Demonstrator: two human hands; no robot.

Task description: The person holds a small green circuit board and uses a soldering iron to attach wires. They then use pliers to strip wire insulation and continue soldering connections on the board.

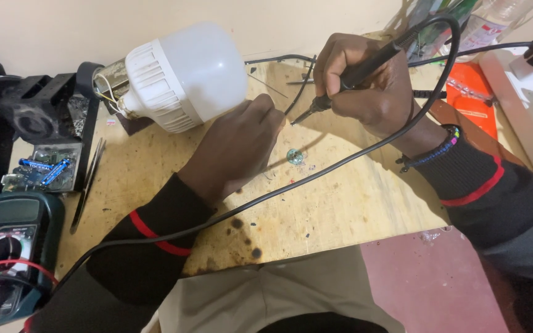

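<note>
Step in hand: soldering at the tip of the black pen-shaped soldering iron (347,77), just beside the left fingertips, above the scorched plywood board (340,203).
Done well: probably by keeping the tip steady on one spot, the thin solder wire (266,86) fed slowly, the black cable (316,179) kept off the work.
Right hand (365,83): fingers clamped around the iron like a pen, wrist raised, tip slanting down to the left.
Left hand (239,148): fingers pressed together, seemingly pinching the wire; exact grip hidden.
Nearby: small round green circuit board (295,156) on the board between the hands; large white LED bulb with ribbed body (177,77) lying just behind the left hand; green multimeter (13,246) well apart.
</note>
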